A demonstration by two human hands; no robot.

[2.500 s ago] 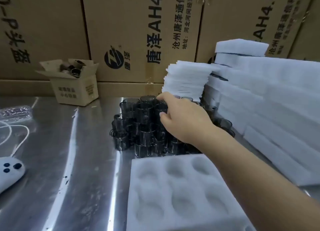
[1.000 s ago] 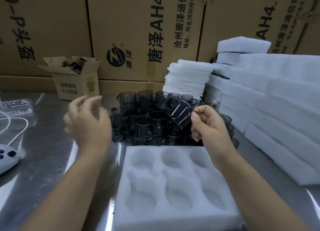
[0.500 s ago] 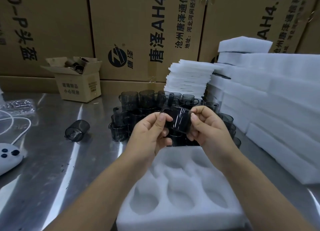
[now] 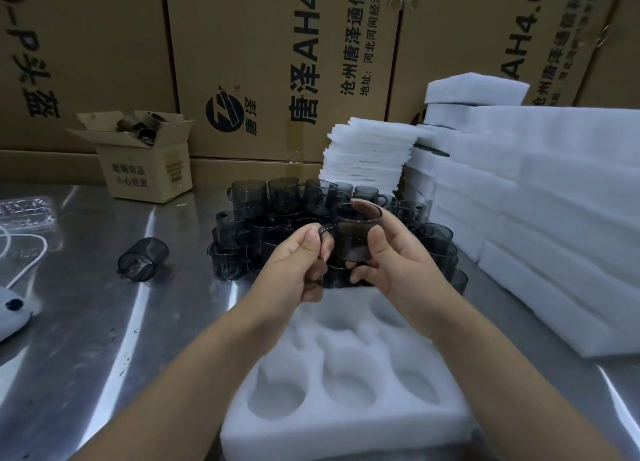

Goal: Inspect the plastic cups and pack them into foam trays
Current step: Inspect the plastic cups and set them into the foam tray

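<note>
Both hands hold one smoky dark plastic cup (image 4: 356,234) upright above the far end of a white foam tray (image 4: 349,422). My left hand (image 4: 294,266) pinches the cup's handle between thumb and fingers. My right hand (image 4: 391,263) grips the cup's body from the right, thumb on its front. The tray's round pockets hold nothing. Behind the hands stands a stacked pile of the same dark cups (image 4: 263,215). A single cup (image 4: 142,260) lies on its side on the steel table to the left.
Tall stacks of white foam trays (image 4: 554,201) and thin foam sheets (image 4: 370,156) fill the right. A small open cardboard box (image 4: 145,170) sits at back left before large cartons (image 4: 277,62). A white device (image 4: 12,313) and cord lie at the left edge.
The cup went from tilted in my right hand alone to upright between both hands. My left hand let a cup drop onto the table at left, then came in to pinch the handle.
</note>
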